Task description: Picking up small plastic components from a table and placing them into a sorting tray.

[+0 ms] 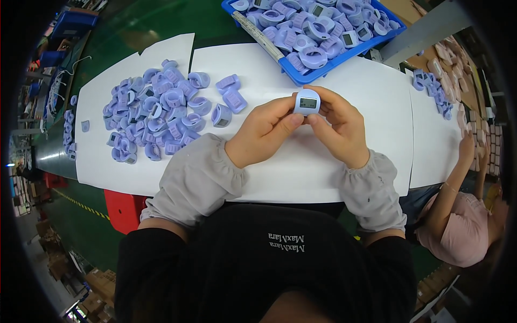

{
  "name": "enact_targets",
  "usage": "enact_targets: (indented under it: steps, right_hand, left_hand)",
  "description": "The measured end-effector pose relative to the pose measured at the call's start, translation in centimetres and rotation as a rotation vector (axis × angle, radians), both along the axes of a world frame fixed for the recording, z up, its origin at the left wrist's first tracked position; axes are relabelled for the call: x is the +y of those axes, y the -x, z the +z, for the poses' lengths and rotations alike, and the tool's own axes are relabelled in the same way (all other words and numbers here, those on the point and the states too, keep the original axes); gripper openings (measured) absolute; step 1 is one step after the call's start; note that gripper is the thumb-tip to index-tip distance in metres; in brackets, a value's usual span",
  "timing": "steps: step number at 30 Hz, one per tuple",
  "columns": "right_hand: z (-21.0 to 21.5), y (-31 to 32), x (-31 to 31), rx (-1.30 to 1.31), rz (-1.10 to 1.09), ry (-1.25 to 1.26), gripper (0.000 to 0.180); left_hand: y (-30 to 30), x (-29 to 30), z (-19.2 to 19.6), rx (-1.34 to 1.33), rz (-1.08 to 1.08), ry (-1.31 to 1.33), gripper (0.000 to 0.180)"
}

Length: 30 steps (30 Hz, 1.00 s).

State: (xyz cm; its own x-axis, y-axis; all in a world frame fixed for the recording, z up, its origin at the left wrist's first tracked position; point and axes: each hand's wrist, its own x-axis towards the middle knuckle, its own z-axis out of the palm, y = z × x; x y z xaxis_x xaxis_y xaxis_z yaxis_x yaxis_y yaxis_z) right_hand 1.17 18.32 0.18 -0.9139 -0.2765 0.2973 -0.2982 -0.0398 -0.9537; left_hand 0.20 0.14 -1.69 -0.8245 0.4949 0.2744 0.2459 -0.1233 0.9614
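Observation:
Both my hands hold one small lilac ring-shaped device [307, 102] with a grey screen, just above the white table sheet [344, 81]. My left hand [264, 132] pinches its left side with thumb and fingers. From the right, my right hand [338, 129] grips it, thumb under the screen. Grey sleeve covers reach both wrists. A loose pile of the same lilac devices [156, 110] lies to my left on the sheet.
A blue bin [323, 64] full of lilac devices stands at the far edge, right of centre. More lilac pieces [433, 91] lie at the right, where another person in a pink top [463, 231] reaches to the table. A green conveyor [134, 27] runs behind.

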Motion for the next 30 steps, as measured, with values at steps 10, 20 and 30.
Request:
enact_targets:
  steps: [10, 20, 30]
  right_hand:
    - [0.1, 0.0, 0.6, -0.054, 0.089, -0.01, 0.043]
    - [0.2, 0.0, 0.3, -0.046, 0.089, 0.021, 0.043]
    - [0.3, -0.2, -0.4, -0.097, 0.045, 0.117, 0.045]
  left_hand:
    - [-0.2, 0.3, 0.2, 0.026, 0.031, -0.034, 0.027]
    - [-0.3, 0.2, 0.2, 0.05, 0.065, 0.003, 0.028]
    - [0.0, 0.1, 0.7, 0.033, 0.012, -0.001, 0.029]
